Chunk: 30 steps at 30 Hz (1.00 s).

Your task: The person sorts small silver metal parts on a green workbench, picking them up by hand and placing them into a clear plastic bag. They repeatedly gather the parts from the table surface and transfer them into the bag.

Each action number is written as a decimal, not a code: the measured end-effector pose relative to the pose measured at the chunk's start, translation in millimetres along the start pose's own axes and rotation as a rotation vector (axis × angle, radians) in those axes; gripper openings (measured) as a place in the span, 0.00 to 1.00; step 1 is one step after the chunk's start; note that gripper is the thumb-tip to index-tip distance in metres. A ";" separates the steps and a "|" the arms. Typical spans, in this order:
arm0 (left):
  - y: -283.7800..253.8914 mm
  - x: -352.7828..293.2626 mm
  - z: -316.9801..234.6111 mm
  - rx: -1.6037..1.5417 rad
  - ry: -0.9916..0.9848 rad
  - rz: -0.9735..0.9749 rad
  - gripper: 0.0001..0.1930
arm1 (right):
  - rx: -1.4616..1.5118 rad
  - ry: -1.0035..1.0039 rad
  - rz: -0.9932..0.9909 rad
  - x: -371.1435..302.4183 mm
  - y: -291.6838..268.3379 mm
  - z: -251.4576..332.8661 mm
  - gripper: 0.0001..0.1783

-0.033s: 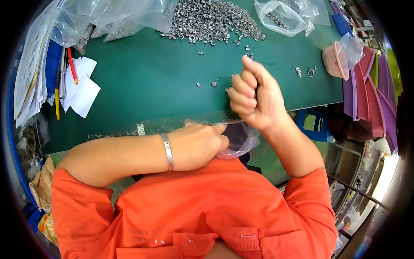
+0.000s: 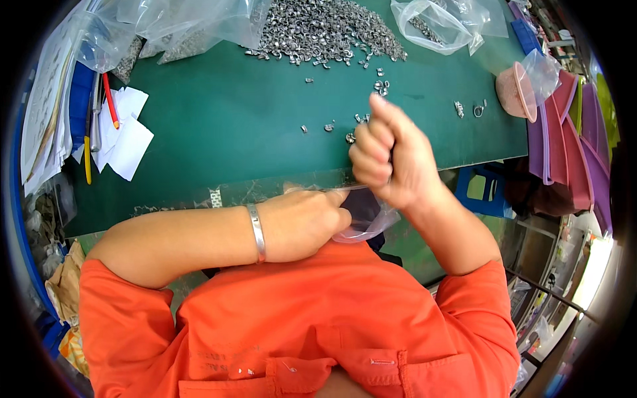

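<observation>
My left hand [image 2: 306, 224] is closed on the rim of a clear plastic bag [image 2: 371, 222], which hangs at the near edge of the green table. Just above the bag's mouth, my right hand [image 2: 391, 156] is curled with the thumb on top, slightly blurred; its palm is hidden, so I cannot tell what it holds. Beyond it lie a few loose small metal clips [image 2: 381, 87], and more clips [image 2: 330, 127] are scattered to its left. A large heap of the same grey metal clips [image 2: 325, 33] covers the table's far middle.
Clear bags with metal pieces [image 2: 192, 43] lie at the far left, by papers [image 2: 133, 142] and a red pen [image 2: 111, 103]. An open plastic bag [image 2: 434, 30] lies far right. A pink cup [image 2: 516, 93] stands near the right edge, beside pink and purple bins [image 2: 564, 146].
My right hand has come slightly down toward the bag, showing more of the loose clips beyond it. My left hand keeps its place on the bag.
</observation>
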<state>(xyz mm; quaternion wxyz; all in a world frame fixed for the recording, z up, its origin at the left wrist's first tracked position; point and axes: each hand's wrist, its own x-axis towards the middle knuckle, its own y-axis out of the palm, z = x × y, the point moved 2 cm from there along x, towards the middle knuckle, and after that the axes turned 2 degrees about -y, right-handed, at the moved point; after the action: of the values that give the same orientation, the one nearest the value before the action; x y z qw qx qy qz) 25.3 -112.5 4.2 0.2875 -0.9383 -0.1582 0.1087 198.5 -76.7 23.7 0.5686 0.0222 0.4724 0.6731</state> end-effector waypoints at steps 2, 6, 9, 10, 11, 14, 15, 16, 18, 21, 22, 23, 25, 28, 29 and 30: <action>-0.8 -0.7 -0.6 0.002 0.042 -0.015 0.05 | -0.411 -0.135 -0.070 -22.7 -1.0 -25.7 0.27; 3.2 -1.9 2.0 -0.008 0.082 -0.041 0.06 | -0.838 -0.334 0.083 -42.2 -9.7 -38.6 0.23; 5.6 -1.3 4.0 -0.023 0.108 -0.075 0.07 | -0.953 -0.479 0.129 -53.9 -6.4 -37.2 0.18; 2.8 -1.2 2.4 -0.028 0.100 -0.064 0.07 | -0.976 -0.493 0.132 -55.0 -6.3 -35.4 0.17; 1.6 -1.0 1.7 -0.034 0.091 -0.052 0.07 | -0.999 -0.506 0.135 -55.2 -6.3 -33.1 0.16; 4.1 -2.4 1.5 0.036 0.067 -0.093 0.07 | -1.267 -0.723 0.054 -40.9 -11.7 -11.0 0.07; 4.5 -2.6 1.5 0.043 0.063 -0.089 0.07 | -1.428 -0.870 -0.026 -32.2 -14.7 -2.9 0.07; 4.6 -2.7 1.6 0.051 0.058 -0.084 0.07 | -1.511 -0.933 -0.078 -21.7 -18.0 1.9 0.11; 5.2 -2.7 2.2 0.063 0.056 -0.077 0.07 | -1.621 -0.920 -0.136 -11.7 -24.3 0.1 0.20; 5.9 -0.8 2.6 0.070 0.055 -0.067 0.07 | -1.730 -0.983 -0.008 -9.2 -30.8 -4.5 0.16; 5.6 -0.4 2.2 0.073 0.049 -0.064 0.07 | -1.710 -0.970 0.048 -9.8 -32.2 -5.1 0.16; 5.6 0.0 2.3 0.076 0.044 -0.060 0.07 | -1.689 -0.957 0.103 -11.3 -33.1 -6.2 0.15; 6.7 0.4 3.6 0.052 0.037 -0.055 0.07 | -1.642 -0.871 0.248 -17.8 -33.8 -7.8 0.15; 6.7 1.6 6.0 0.032 0.031 -0.016 0.08 | -1.529 -0.645 0.443 -37.9 -30.7 -4.3 0.16; 6.1 1.8 6.8 0.028 0.029 0.003 0.08 | -1.476 -0.564 0.467 -43.2 -31.2 -1.4 0.17; 5.7 1.6 6.5 0.029 0.036 -0.014 0.08 | -1.420 -0.483 0.486 -46.7 -31.5 -0.6 0.18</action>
<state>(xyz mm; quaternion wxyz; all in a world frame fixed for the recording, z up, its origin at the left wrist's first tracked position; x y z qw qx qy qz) 26.3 -113.0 -4.6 0.3047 -0.9347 -0.1580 0.0919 238.1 -116.8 26.3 0.3703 -0.0980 -0.2252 0.8958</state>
